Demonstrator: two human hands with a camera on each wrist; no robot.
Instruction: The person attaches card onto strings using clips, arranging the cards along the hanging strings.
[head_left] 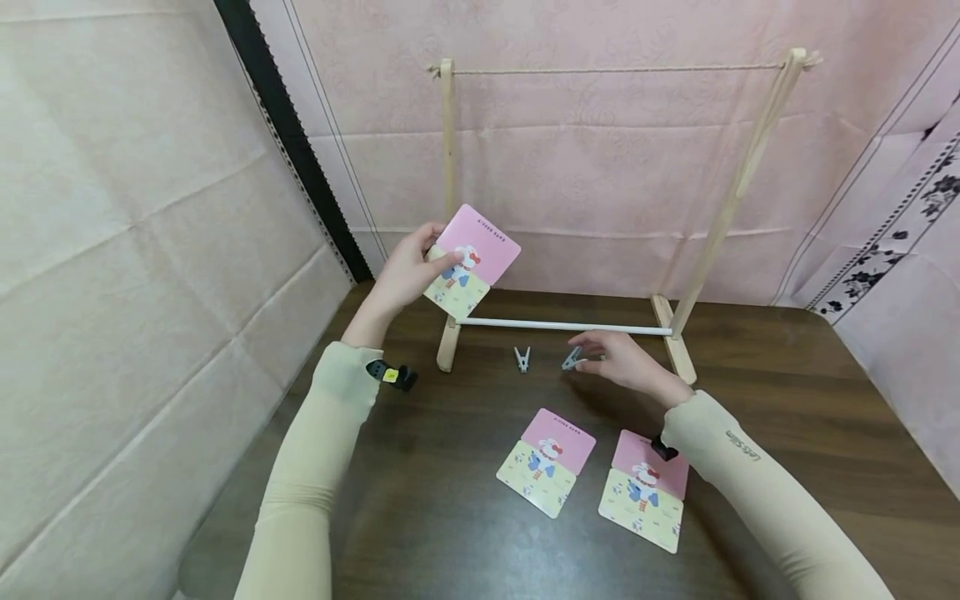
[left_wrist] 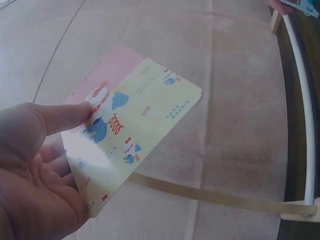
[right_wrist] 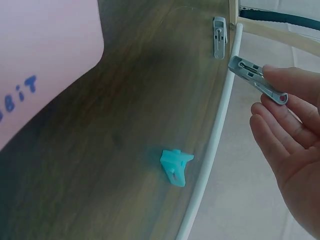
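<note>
My left hand (head_left: 411, 271) pinches a pink and yellow card (head_left: 480, 250) printed with a cartoon rabbit, thumb on its printed face. The card is tilted in front of the wooden frame's left post. Between thumb and fingers, my right hand (head_left: 618, 360) holds a grey clothespin (right_wrist: 257, 80) above the table, near the frame's white bar (head_left: 562, 326). A second grey clothespin (head_left: 522, 360) lies on the table to its left. In the right wrist view a teal clip (right_wrist: 175, 167) also lies on the table; my right hand mostly hides it in the head view.
Two similar cards, one (head_left: 546, 462) near the middle and another (head_left: 645, 492) partly under my right wrist, lie on the dark wooden table (head_left: 420, 500). A rope (head_left: 615, 70) runs between the tops of the wooden posts (head_left: 731, 200). Pale cloth hangs behind and at both sides.
</note>
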